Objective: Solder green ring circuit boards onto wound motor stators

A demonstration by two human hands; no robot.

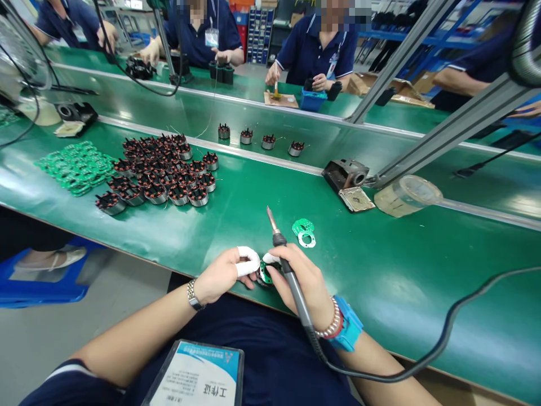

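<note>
My left hand [230, 269], with white covers on its thumb and forefinger, pinches the left side of a green ring-shaped circuit board [265, 272] at the table's front edge. Something dark, partly hidden by my fingers, lies under the board. My right hand [302, 279] holds a soldering iron [295, 287] whose tip points up and away from me. The thumb and a white-covered finger of this same hand touch the board's right side. Just beyond my right hand, green boards [303, 227] and a pale ring-shaped one [306, 239] lie on the green table.
Several copper-wound motor stators [156, 169] stand at the left, beside a pile of green boards [78, 166]. A soldering stand [347, 177] and a plastic tub [408, 195] are at the back right. The iron's cable [448, 327] crosses the right side. People work across the table.
</note>
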